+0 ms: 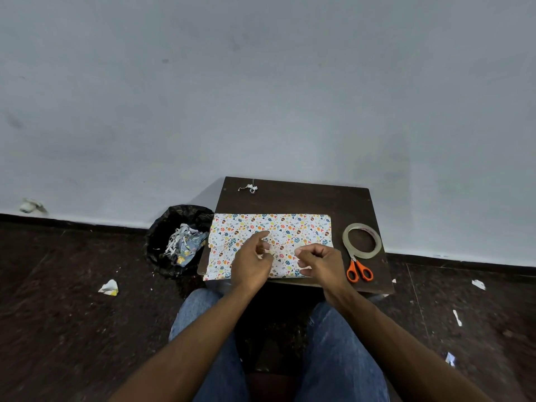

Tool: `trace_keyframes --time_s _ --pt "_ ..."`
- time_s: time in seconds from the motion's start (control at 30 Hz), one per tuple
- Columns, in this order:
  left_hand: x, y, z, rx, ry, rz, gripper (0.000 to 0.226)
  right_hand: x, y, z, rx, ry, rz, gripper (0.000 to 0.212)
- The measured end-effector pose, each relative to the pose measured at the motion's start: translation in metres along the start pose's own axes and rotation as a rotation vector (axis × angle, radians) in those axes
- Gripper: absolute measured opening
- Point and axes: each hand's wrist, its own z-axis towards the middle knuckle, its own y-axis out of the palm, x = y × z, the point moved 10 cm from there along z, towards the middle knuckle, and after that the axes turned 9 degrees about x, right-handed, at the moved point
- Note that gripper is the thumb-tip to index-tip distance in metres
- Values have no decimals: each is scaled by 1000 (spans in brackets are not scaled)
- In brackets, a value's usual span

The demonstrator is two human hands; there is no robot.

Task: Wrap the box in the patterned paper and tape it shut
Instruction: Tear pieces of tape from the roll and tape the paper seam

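Blue-jeaned knees (pixel 220 338) fill the near edge, and two bare forearms reach forward from them over a small dark desk (pixel 319 198). On the desk lies the box (pixel 290 227), already covered in white paper printed with small coloured shapes. Left hand (pixel 252 261) hovers over the box with fingers loosely curled and forefinger extended; whether its grip holds anything is unclear. Right hand (pixel 319 262) sits beside it, fingers curled, thumb and forefinger pinched together, possibly on clear tape, though that cannot be told. Right of the box lie a tape roll (pixel 362 240) and, nearer, orange scissors (pixel 359 271). Left of the desk, a black bin (pixel 162 242) holds paper scraps.
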Motion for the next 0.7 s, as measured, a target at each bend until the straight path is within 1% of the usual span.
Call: trace_keyframes --time_s 0.07,0.13,0.2,0.27,0.37,0.7 --pt "8 -5 9 -3 199 225 48 7 -5 4 17 72 4 9" --pt "10 2 16 -87 364 493 54 13 -6 7 25 127 -8 9" --pt "-6 12 21 -231 389 723 63 14 -5 10 35 152 -37 9" --pt "-30 19 22 -366 342 851 72 14 -1 13 45 157 -67 9" --pt "-48 20 16 -436 308 894 76 14 10 18 38 168 -100 11" --pt "-53 21 12 -464 280 885 77 19 35 41 71 292 -221 14"
